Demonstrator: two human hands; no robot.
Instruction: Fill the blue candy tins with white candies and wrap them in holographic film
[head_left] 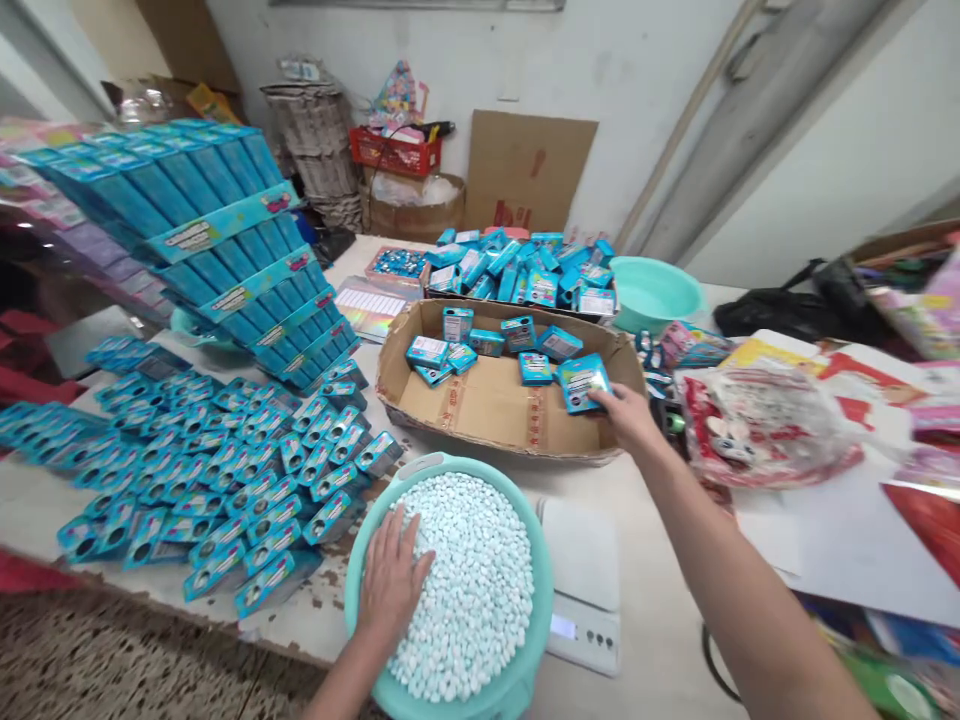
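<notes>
My right hand [624, 408] grips a small blue candy box [582, 384] by its edge, over the right side of a shallow cardboard box [480, 440]. Several more blue boxes lie in that cardboard box, mostly along its far side. My left hand [393, 572] rests with its fingers stretched out on pale blue and white candies [472, 580], which fill a turquoise basin [541, 610] at the front. Beside the basin, partly covered by its rim, is a white kitchen scale [589, 640] with a lit display.
Left of the basin stand many blue boxes [247, 490] with round holes in their tops. Behind them leans a tall stack of blue cartons [217, 240]. A heaped box of blue boxes [525, 265] and another turquoise basin [652, 290] are farther back. Plastic bags [765, 425] lie right.
</notes>
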